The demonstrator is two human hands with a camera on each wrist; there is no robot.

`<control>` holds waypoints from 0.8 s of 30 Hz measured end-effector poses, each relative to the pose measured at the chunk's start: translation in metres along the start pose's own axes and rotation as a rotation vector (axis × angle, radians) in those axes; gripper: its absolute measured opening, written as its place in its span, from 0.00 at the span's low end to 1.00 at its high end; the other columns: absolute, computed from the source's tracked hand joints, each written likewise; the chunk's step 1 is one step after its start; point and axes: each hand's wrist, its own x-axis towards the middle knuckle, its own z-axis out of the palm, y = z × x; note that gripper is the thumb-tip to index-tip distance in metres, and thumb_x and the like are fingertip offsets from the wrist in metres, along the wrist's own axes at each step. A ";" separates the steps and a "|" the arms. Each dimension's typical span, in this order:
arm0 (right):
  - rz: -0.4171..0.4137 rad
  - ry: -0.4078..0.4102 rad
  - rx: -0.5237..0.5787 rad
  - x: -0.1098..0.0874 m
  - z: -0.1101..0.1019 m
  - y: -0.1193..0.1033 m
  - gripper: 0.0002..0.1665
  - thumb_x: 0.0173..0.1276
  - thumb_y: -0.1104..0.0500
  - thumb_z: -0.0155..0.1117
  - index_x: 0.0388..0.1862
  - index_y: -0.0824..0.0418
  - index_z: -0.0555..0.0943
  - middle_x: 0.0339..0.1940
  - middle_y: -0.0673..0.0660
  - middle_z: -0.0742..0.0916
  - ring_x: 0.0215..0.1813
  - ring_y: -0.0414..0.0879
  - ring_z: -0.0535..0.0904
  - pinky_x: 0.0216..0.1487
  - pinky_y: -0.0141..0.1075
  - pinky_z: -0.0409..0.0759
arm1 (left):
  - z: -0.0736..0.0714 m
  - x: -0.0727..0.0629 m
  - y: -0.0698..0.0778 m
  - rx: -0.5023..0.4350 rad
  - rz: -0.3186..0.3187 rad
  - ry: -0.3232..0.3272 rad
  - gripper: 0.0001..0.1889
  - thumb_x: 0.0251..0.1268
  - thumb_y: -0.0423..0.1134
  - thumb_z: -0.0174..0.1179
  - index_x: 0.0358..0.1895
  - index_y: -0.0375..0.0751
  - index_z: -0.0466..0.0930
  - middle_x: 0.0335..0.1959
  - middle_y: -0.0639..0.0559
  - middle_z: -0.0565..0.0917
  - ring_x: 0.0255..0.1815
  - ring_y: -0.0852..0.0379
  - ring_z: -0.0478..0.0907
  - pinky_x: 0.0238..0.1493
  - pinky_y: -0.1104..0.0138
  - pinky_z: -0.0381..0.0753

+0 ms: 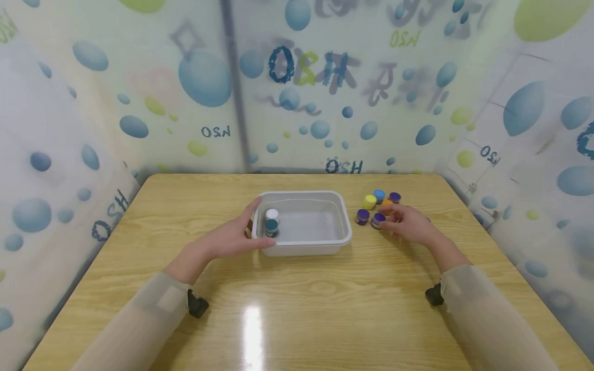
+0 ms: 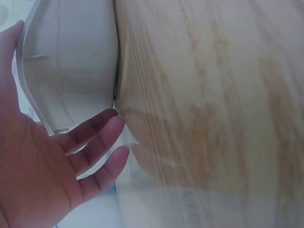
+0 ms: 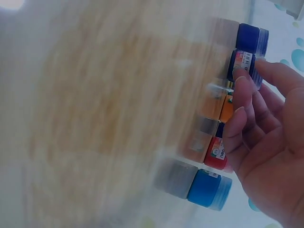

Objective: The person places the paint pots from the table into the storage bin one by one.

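Note:
A light grey plastic tub (image 1: 301, 248) stands mid-table, with a white-topped jar (image 1: 271, 214) and a dark teal jar (image 1: 271, 228) at its left end. My left hand (image 1: 232, 236) spans that end, thumb over the front rim and index finger along the back corner. In the left wrist view the other fingers (image 2: 102, 142) lie loose beside the tub wall (image 2: 80, 71). Right of the tub, my right hand (image 1: 410, 225) pinches a dark purple jar (image 1: 378, 221) between thumb and fingers. Another purple jar (image 1: 362, 217) stands just left of it.
Behind the right hand stand a yellow jar (image 1: 369, 201), a blue jar (image 1: 379, 195), a purple-lidded jar (image 1: 394, 197) and a partly hidden orange jar (image 1: 387, 204). The right wrist view also shows a red jar (image 3: 217, 154) and a bright blue jar (image 3: 206, 187). Patterned curtains surround the wooden table (image 1: 297, 304).

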 end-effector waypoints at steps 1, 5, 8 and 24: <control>0.003 -0.001 -0.004 0.000 0.000 0.001 0.32 0.83 0.52 0.69 0.79 0.63 0.75 0.45 0.61 0.88 0.37 0.50 0.84 0.35 0.39 0.82 | 0.000 0.001 0.001 -0.004 0.002 0.002 0.66 0.67 0.73 0.69 0.92 0.63 0.26 0.56 0.41 0.85 0.54 0.48 0.83 0.50 0.59 0.82; 0.011 0.005 -0.004 0.000 0.000 0.003 0.31 0.82 0.51 0.70 0.76 0.62 0.77 0.45 0.61 0.87 0.36 0.50 0.84 0.35 0.40 0.82 | 0.001 0.002 0.002 -0.011 0.011 0.007 0.67 0.67 0.73 0.69 0.92 0.61 0.27 0.56 0.41 0.85 0.54 0.48 0.83 0.51 0.58 0.82; 0.005 0.038 0.005 -0.002 -0.001 0.000 0.30 0.80 0.48 0.72 0.73 0.61 0.79 0.43 0.59 0.87 0.35 0.51 0.84 0.35 0.40 0.81 | 0.002 0.002 0.002 -0.013 0.010 0.005 0.67 0.67 0.73 0.70 0.92 0.61 0.27 0.57 0.41 0.85 0.55 0.49 0.83 0.52 0.58 0.82; -0.206 0.115 0.104 -0.006 0.000 -0.096 0.24 0.76 0.48 0.77 0.65 0.55 0.84 0.43 0.57 0.89 0.37 0.54 0.84 0.35 0.37 0.82 | 0.001 0.002 -0.002 -0.035 0.010 0.014 0.68 0.67 0.72 0.71 0.92 0.60 0.26 0.58 0.39 0.84 0.56 0.48 0.83 0.56 0.55 0.83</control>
